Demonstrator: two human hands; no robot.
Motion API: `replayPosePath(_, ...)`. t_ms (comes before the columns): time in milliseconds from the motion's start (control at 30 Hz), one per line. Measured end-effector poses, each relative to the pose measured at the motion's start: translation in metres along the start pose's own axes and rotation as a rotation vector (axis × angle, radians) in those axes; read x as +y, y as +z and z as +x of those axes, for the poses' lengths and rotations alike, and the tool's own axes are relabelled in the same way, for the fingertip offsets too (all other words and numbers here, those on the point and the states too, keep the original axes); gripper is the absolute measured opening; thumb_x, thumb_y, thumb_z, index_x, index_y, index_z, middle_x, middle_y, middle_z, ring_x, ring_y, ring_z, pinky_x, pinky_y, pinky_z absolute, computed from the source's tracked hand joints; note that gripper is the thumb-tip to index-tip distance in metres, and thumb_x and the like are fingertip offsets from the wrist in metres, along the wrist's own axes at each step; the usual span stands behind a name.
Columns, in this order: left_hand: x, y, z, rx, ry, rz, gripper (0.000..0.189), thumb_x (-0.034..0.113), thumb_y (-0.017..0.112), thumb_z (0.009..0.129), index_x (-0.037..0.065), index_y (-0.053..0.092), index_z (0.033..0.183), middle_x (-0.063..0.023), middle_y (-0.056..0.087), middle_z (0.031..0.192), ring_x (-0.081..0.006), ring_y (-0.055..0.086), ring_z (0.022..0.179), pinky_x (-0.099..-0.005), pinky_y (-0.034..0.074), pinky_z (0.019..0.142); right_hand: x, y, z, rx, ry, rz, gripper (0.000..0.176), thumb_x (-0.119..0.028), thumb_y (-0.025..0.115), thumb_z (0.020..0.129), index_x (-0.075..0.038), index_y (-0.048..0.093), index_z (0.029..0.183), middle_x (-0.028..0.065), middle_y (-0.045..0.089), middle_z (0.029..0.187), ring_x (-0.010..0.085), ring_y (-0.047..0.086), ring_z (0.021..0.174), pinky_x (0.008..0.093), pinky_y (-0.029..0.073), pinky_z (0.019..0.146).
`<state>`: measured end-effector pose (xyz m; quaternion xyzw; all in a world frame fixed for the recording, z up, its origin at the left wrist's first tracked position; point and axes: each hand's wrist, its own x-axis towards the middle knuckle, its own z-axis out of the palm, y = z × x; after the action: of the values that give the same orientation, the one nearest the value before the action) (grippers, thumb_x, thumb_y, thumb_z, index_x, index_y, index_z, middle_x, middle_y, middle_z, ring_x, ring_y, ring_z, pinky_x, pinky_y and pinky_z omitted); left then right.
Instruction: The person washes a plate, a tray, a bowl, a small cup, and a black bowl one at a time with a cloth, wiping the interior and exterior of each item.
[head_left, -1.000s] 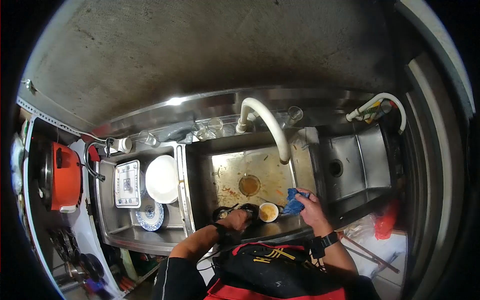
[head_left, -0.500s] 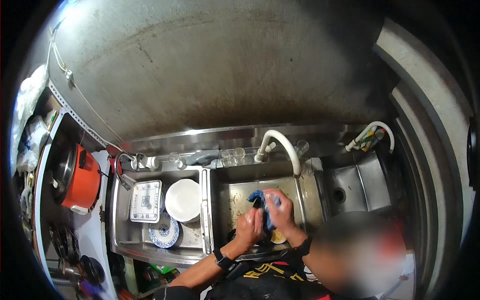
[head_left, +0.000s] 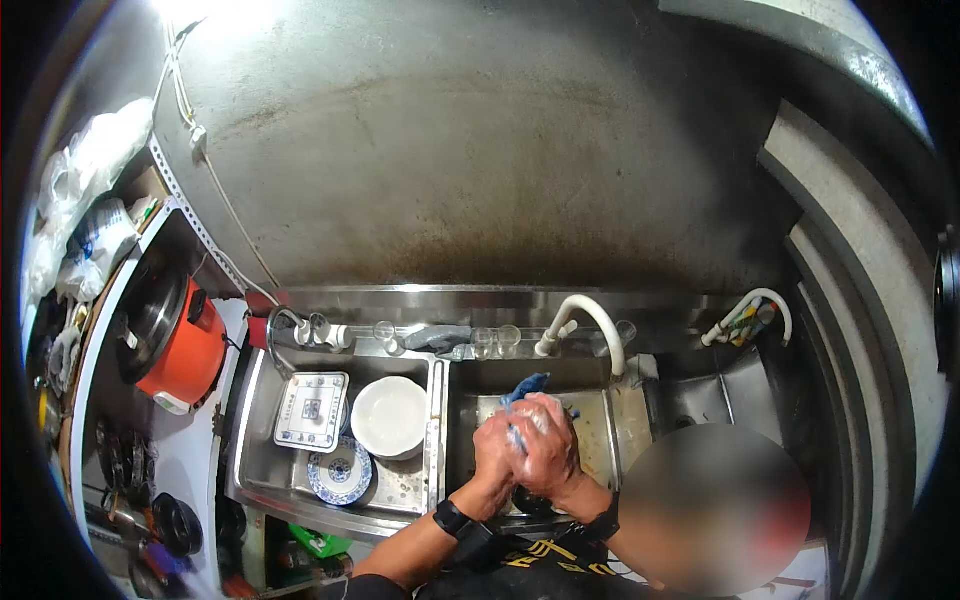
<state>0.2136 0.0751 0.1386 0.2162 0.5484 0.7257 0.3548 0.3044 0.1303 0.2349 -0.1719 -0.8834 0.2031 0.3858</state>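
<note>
Over the middle sink, my left hand and my right hand are pressed together, fingers closed and wet or soapy. A blue cloth pokes out above them, gripped between the two hands. Whether anything else is inside the grip is hidden. Below the hands, a dark round item shows in part at the sink's near side. The white curved faucet arches over the same sink, to the right of my hands.
The left sink holds a square patterned plate, a white bowl and a blue-and-white plate. Glasses line the back ledge. An orange cooker stands on the left shelf. Another faucet is at the right sink.
My hands have come together around the blue cloth, with less of it showing. The camera view has shifted, so the sinks appear lower and slightly further right.
</note>
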Motion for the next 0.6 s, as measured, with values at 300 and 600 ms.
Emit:
replayPosePath(300, 0.053, 0.008, 0.002, -0.005, -0.541, -0.845, 0.034, 0.036, 0.049, 0.102, 0.007, 0.067, 0.096, -0.0088, 0.071, 0.088, -0.0214, 0.07, 0.074, -0.0381, 0.059, 0.068, 0.019, -0.019, -0.014, 0.261, -0.168, 0.015, 0.026, -0.01, 0.067, 0.079, -0.008, 0.063, 0.104, 0.0133, 0.064, 0.111, 0.036, 0.059, 0.108, 0.051, 0.046, 0.098)
replayPosePath(600, 0.035, -0.011, 0.016, 0.036, -0.021, 0.591, 0.057, 0.043, 0.035, 0.106, -0.002, 0.063, 0.087, -0.0172, 0.06, 0.059, -0.031, 0.062, 0.053, -0.0488, 0.046, 0.049, 0.018, -0.015, -0.007, 0.034, 0.112, 0.21, 0.016, -0.006, 0.059, 0.082, 0.001, 0.063, 0.096, 0.0199, 0.065, 0.101, 0.0384, 0.062, 0.096, 0.0434, 0.049, 0.088)
